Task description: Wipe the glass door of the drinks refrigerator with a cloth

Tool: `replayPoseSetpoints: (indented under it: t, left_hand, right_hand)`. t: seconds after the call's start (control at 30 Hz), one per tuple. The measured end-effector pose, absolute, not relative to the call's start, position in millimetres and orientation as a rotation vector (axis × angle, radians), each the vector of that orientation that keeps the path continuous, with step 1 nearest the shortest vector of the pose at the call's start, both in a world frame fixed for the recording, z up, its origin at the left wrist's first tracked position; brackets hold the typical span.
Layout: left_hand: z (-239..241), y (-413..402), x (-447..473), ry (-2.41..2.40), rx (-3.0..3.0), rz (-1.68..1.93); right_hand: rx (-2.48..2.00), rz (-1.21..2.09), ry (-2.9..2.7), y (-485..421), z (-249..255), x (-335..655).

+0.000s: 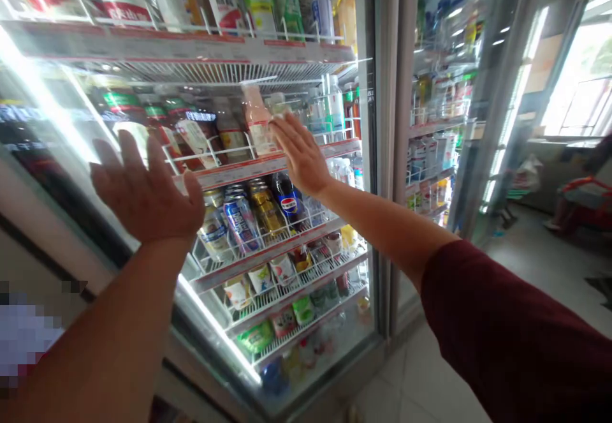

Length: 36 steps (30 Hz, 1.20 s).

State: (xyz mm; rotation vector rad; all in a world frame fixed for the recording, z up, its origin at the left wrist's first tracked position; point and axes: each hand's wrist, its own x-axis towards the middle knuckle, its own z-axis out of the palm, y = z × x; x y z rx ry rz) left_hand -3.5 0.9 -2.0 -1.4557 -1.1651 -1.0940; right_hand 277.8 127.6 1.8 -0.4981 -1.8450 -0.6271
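A glass-fronted drinks cooler stands before me, its wire shelves packed with bottles and cans. My left hand is raised in front of the glass at the left, fingers spread, holding nothing. My right hand reaches farther in, flat with fingers stretched, its fingertips at a pale bottle on the second shelf; whether it touches the bottle or the glass I cannot tell. Below the right hand stand a Pepsi bottle and several cans.
A second cooler with drinks stands to the right, past a metal door frame. Tiled floor runs to the right toward a bright window and a red seat. A blurred patch covers the lower left.
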Motion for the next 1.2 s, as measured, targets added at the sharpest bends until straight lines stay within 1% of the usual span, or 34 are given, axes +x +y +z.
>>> replayPoseSetpoints:
  t: [0.1,0.17,0.3,0.4,0.53,0.63,0.83,0.97,1.07,1.2]
  left_hand:
    - [-3.4,3.7,-6.6,-1.145,-1.422,-1.049]
    - [-4.0,4.5,-7.7,-1.144,-1.413,-1.019]
    - [-3.7,2.8,-7.7,-1.167,-1.415,-1.04]
    - [-2.9,1.0,-7.9,-1.202,-1.435,-1.004]
    - [-2.8,0.9,-7.2,-1.172,-1.403,-0.986]
    - [-2.8,0.9,-6.2,-1.164,-1.4,-0.996]
    - [-1.8,0.3,-9.5,-1.198,-1.43,-0.972]
    - [-1.7,0.2,-9.9,-1.2,-1.455,-0.998]
    - [-1.6,-0.9,-7.7,-1.205,-1.484,-1.06]
    - [-1.2,-2.0,-6.3,-1.184,-1.474,-1.027]
  right_hand:
    - [-0.337,-0.806,-2.161,104.5,-22.0,276.0]
    - [-0.291,-0.843,-2.218,103.1,-23.9,281.3]
    - [-0.452,-0.669,-1.893,128.3,-10.4,297.6]
    - [-0.473,-0.604,-1.75,140.1,-19.1,302.0]
    - [-0.331,-0.679,-1.908,136.0,-52.2,306.5]
    - [-0.273,-0.693,-1.961,140.5,-59.3,321.9]
    - [-0.472,-0.581,-1.679,161.7,-52.9,354.4]
    - [-0.452,-0.605,-1.838,154.4,-71.5,359.9]
    - [-0.455,-0.633,-1.962,153.8,-76.6,371.0]
    - [-0.649,-0.551,-1.728,166.5,-73.6,389.9]
